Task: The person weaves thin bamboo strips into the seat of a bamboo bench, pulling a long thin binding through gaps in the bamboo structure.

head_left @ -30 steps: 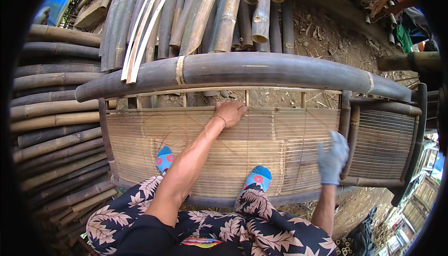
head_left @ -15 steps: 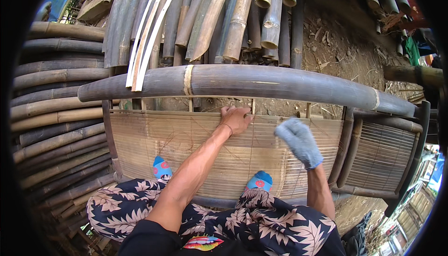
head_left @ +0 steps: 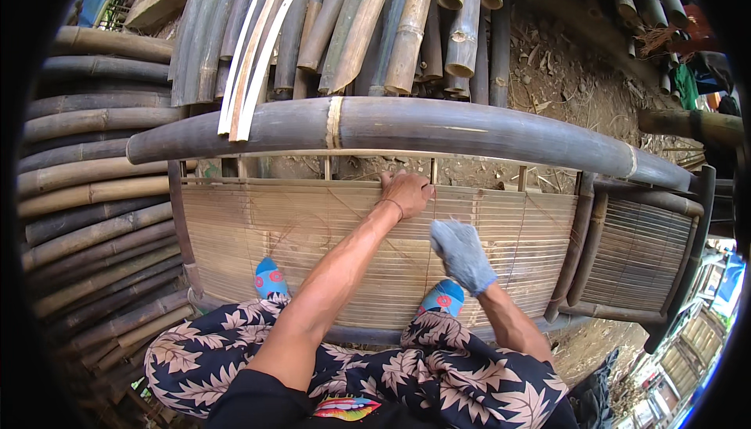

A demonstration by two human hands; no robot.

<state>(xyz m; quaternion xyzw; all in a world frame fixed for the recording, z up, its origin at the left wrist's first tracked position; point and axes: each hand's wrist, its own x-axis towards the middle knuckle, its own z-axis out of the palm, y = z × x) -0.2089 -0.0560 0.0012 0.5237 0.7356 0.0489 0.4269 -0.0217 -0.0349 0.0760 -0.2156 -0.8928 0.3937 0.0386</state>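
Note:
Under me lies a bamboo seat of thin slats [head_left: 352, 272], crossed by thin brown cords. My bare left hand [head_left: 405, 193] is closed over the far edge of the slats, beside a thin upright strip [head_left: 433, 172]. Its fingertips are partly hidden. My right hand, in a grey knitted glove [head_left: 463, 255], hovers above the slats to the right and nearer me. Its fingers are curled together, and what they hold, if anything, does not show. A thin cord runs down the slats close to the glove. Both my feet, in blue socks [head_left: 442, 297], rest on the slats.
A thick dark bamboo pole [head_left: 469, 128] spans the far side of the seat. Pale split strips [head_left: 254, 77] lean on it at the left. Cut bamboo poles [head_left: 411, 34] are piled beyond; long stacked poles [head_left: 102, 155] lie left. A smaller slatted panel [head_left: 637, 253] adjoins at right.
My gloved right hand has moved left and slightly down, closer to my left hand. The left hand stays at the slats' far edge. The view has shifted slightly.

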